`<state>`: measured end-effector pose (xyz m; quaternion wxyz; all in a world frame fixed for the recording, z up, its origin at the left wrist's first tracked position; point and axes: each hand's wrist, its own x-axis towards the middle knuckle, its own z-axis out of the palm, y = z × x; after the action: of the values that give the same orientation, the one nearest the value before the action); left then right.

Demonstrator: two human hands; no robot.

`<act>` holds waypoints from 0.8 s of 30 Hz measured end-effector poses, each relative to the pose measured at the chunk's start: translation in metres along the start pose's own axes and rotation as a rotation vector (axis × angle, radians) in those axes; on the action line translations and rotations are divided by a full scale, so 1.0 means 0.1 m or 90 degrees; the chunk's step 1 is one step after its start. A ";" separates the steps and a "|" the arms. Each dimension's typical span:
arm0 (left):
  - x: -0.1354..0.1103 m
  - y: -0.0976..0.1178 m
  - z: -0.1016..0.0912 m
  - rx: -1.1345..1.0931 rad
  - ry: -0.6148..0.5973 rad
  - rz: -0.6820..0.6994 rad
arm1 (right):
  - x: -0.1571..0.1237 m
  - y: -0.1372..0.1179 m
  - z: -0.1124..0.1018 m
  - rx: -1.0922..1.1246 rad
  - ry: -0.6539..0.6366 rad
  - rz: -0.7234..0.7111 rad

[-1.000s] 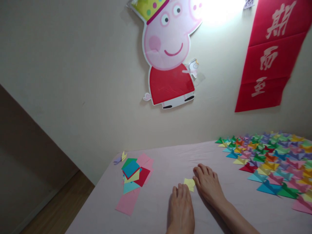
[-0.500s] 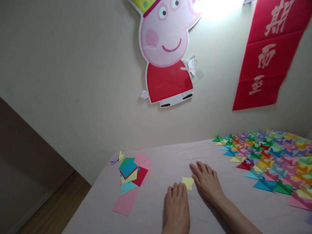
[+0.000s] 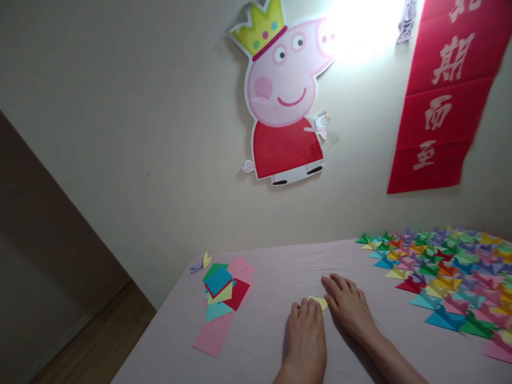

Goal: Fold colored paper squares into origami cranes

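Note:
A small piece of yellow paper [image 3: 321,303] lies on the cloth-covered table between my two hands. My left hand [image 3: 307,333] has its fingers together and bent down onto the paper's left part, covering much of it. At the paper's right edge, my right hand [image 3: 350,305] rests with fingers spread and its thumb side touching or very near the paper. Whether the paper is folded under my left fingers is hidden.
Left of my hands lies a loose pile of coloured paper sheets [image 3: 218,280]. Two small folded papers [image 3: 202,261] sit behind it. Rows of folded paper birds [image 3: 444,282] cover the right side. The wall [image 3: 180,202] stands behind the table [image 3: 168,341].
Less of the yellow paper shows now, with my left hand covering more of it. The whole view has tilted up slightly; the piles and rows lie as before.

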<state>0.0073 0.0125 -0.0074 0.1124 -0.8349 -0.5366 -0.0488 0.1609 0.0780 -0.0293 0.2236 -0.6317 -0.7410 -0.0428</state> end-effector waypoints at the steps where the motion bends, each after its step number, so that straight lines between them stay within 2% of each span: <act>1: 0.03 0.01 -0.02 0.000 -0.018 0.004 | 0.00 0.01 0.01 0.006 0.003 0.000; 4: 0.06 0.01 -0.08 -0.015 -0.056 0.000 | 0.03 0.08 0.04 0.034 0.008 0.002; 8: 0.01 -0.02 -0.10 -0.086 -0.053 -0.026 | 0.08 0.24 -0.01 0.126 0.012 -0.011; 13: -0.02 -0.06 -0.13 -0.249 0.002 -0.124 | 0.11 0.21 -0.28 0.321 -0.105 -0.179; 16: 0.00 -0.10 -0.21 -0.318 0.012 -0.148 | 0.12 0.09 -0.40 0.392 -0.166 -0.189; 19: 0.01 -0.13 -0.28 -0.366 0.034 -0.159 | 0.14 0.04 -0.40 0.477 -0.215 -0.165; 24: 0.02 -0.12 -0.28 -0.360 0.044 -0.121 | 0.18 0.13 -0.35 0.449 -0.207 -0.215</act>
<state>-0.0015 0.0129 0.0215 -0.1113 -0.7770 -0.5732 -0.2352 0.1814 0.0845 0.0061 0.2962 -0.3849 -0.8290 0.2772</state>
